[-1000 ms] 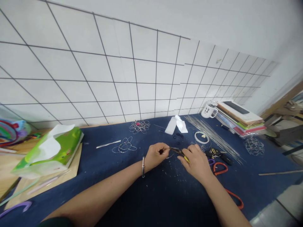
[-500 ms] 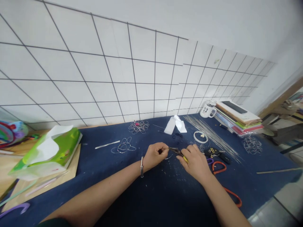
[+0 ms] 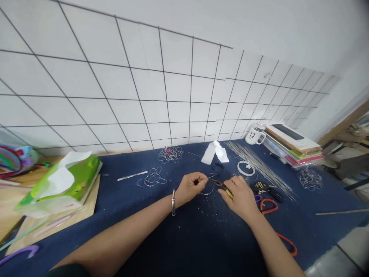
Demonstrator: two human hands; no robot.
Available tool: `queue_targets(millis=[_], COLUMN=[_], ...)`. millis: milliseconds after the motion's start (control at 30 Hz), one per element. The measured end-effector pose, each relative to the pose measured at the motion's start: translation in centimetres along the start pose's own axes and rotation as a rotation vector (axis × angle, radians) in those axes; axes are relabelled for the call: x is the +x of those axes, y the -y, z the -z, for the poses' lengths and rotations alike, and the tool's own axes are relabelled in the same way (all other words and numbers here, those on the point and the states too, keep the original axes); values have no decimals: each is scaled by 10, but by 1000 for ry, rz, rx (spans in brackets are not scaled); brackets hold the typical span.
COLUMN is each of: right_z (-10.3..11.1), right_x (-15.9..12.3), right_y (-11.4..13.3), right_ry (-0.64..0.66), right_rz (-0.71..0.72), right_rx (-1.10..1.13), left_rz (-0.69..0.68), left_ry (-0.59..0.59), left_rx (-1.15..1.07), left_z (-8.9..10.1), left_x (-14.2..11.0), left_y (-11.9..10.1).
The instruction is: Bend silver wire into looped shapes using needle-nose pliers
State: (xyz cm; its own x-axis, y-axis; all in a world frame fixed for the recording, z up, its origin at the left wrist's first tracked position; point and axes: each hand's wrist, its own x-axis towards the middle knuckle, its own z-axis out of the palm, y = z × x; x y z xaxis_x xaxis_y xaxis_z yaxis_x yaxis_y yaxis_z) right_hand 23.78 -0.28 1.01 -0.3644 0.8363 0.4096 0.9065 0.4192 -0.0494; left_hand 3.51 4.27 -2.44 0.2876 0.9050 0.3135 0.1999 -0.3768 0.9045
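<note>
The right hand [image 3: 239,197] was wrapped around yellow-handled pliers [image 3: 221,185], just right of and below the middle of the frame, their nose pointing left. The left hand [image 3: 190,187], with a bangle [image 3: 173,204] at its wrist, pinched a thin wire [image 3: 206,194] between thumb and forefinger, right by the tip of the pliers; part of the wire curved below the fingertips. I couldn't tell whether the jaws were biting on it.

Left of the hands, a looped wire shape [image 3: 152,178] lay on the dark blue cloth [image 3: 184,246], and above it a wire flower [image 3: 169,154] with a pink centre. Right of centre sat a white ring [image 3: 245,175], with a bundle of wires [image 3: 261,167] slanting behind it. Orange handles [image 3: 268,206] showed beside the right hand. Farther out, a mug [image 3: 253,134] and stacked books [image 3: 295,148] stood at the right, and a green tissue pack [image 3: 82,181] lay at the lower left.
</note>
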Motion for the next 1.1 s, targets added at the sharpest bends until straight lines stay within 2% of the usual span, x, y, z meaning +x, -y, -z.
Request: queue_targets(millis=[133, 367, 567, 867, 1100], right_z=[2, 0, 0, -1, 2], right_x=[0, 0, 1, 1, 1], right_y=[-6, -7, -7, -6, -4], right_ry=[11, -20, 5, 7, 30], right_rz=[4, 4, -18, -4, 17], right_rx=[20, 16, 27, 37, 1], left_rz=[76, 79, 84, 150, 207], left_ry=[51, 108, 144, 238, 257], left_rx=[-89, -113, -162, -339, -423], left_z=[2, 1, 0, 2, -1], left_x=[2, 3, 2, 3, 2], left_y=[0, 0, 3, -1, 2])
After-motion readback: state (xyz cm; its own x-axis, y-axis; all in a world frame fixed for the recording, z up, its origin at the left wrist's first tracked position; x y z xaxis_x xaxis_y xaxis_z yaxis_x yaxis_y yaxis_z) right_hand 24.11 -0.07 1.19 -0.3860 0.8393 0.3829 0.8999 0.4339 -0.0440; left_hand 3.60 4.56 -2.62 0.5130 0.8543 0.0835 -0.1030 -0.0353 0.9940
